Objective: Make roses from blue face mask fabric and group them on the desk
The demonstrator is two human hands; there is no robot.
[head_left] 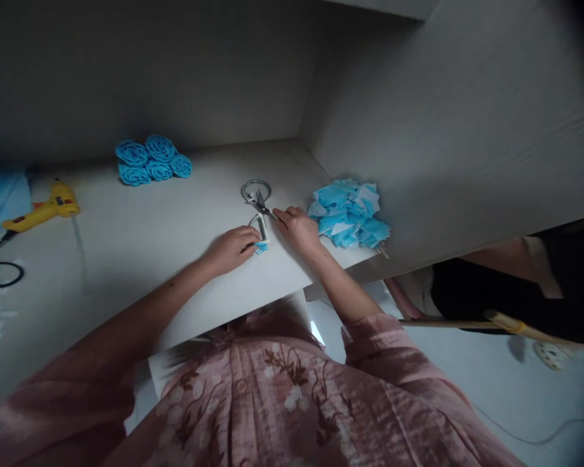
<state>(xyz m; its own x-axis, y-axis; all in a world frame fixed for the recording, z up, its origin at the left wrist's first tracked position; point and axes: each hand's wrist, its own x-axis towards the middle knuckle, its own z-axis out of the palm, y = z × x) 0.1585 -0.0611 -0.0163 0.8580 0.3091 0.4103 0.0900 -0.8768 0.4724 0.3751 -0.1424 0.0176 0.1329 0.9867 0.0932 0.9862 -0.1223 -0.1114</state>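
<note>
A pair of scissors (261,207) with pale handles lies on the white table, blades parted and pointing away from me. My left hand (233,250) is closed beside the nearer handle loop, its fingertips pinching a small blue piece (261,248); part of that piece is hidden. My right hand (298,228) has its thumb and fingers closed at the other handle, which they partly cover. Just beyond the blades is a greenish ring (256,182), perhaps a roll of tape. Right of my right hand sits a heap of crumpled blue and white petals (348,214) with thin sticks poking out.
Several rolled blue rosettes (153,161) stand against the back wall. At the left lie a yellow glue gun (53,204) with a black cord and a blue sheet stack (2,194). A grey partition (442,143) rises on the right; another person's arm (501,263) shows beyond it.
</note>
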